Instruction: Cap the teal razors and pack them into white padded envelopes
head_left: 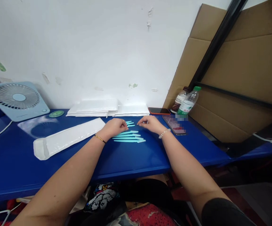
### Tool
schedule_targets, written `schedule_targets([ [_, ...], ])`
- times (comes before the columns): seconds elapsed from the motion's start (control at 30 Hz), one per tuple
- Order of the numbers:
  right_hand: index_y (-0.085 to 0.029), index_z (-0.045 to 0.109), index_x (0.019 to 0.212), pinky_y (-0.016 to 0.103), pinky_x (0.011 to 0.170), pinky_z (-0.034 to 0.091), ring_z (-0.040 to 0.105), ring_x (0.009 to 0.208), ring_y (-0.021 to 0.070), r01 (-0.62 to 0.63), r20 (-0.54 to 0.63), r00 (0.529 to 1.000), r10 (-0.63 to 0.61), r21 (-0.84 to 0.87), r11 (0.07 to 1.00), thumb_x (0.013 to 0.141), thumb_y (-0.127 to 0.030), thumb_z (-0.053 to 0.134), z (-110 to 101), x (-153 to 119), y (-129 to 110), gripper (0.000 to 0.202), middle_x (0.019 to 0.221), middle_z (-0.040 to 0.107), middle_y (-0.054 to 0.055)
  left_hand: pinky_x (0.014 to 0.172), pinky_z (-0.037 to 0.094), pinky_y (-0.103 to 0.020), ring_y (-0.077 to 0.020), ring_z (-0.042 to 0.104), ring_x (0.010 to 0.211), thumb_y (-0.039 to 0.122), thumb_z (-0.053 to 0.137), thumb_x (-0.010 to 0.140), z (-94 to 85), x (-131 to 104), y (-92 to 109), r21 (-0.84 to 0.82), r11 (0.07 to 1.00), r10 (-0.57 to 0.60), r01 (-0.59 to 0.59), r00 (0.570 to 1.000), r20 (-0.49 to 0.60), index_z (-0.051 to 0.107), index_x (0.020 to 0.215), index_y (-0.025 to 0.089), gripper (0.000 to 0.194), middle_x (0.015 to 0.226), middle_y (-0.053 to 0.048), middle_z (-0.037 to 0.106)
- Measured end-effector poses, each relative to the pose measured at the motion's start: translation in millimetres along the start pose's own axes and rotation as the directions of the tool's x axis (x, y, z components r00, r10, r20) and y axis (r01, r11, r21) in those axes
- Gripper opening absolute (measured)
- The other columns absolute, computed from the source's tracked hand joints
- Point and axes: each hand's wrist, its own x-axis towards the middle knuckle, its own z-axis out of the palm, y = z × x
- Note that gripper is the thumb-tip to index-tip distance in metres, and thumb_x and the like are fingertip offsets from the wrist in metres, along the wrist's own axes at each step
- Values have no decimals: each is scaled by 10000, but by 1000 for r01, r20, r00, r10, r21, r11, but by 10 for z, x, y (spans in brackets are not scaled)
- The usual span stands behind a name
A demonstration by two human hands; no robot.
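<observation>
Blue desk [136,160], padded mailer [72,136] lying on it. Left hand [113,127] over the turquoise eyebrow razors [128,138], right hand [153,124] just beside the far ones. Fingers curled on both; can't tell if either grips anything. Best handled by the tapered ends, light pinch, heads lined up, skin off blades.

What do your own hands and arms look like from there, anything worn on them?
Both hands are bare, without gloves. The left hand has what looks like a ring; its wrist wears a thin gold-and-dark bracelet. The right hand has a bracelet of clear, pale beads at the wrist. A dark sleeve shows on the right upper arm; none shows on the left.
</observation>
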Motion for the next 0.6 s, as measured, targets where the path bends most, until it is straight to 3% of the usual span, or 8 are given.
schedule_targets([
  [0.1, -190, 731, 872, 266, 748, 434, 592, 811, 162, -40, -126, 992, 18, -168, 985, 758, -136, 624, -35, 27, 119, 165, 876, 684, 44, 582, 369, -238, -170, 606, 744, 365, 532, 777, 4, 17, -90, 116, 992, -44, 60, 990, -130, 686, 840, 219, 220, 883, -31, 691],
  [0.3, -231, 726, 868, 318, 819, 376, 551, 962, 210, -31, -64, 998, 9, -338, 941, 778, -238, 662, 76, 77, 144, 111, 948, 660, 57, 599, 384, -251, -180, 614, 752, 322, 560, 755, 36, 24, -147, 171, 981, -72, 91, 991, -115, 683, 814, 227, 166, 857, -18, 692],
  [0.5, -217, 734, 771, 240, 685, 394, 592, 717, 133, -34, 26, 999, 40, -198, 980, 757, -220, 674, 79, 64, 90, 62, 757, 696, 1, 578, 359, -247, -171, 610, 718, 302, 580, 741, 17, 17, -110, 143, 987, -67, 78, 995, -79, 683, 767, 238, 124, 789, 1, 705],
  [0.6, -209, 740, 766, 218, 625, 392, 584, 655, 114, -30, 9, 999, 31, -145, 989, 741, -231, 692, 107, 63, 90, 59, 740, 696, -5, 563, 350, -249, -169, 608, 705, 295, 579, 743, 23, 27, -121, 132, 988, -70, 79, 995, -74, 684, 762, 233, 123, 778, -3, 703],
])
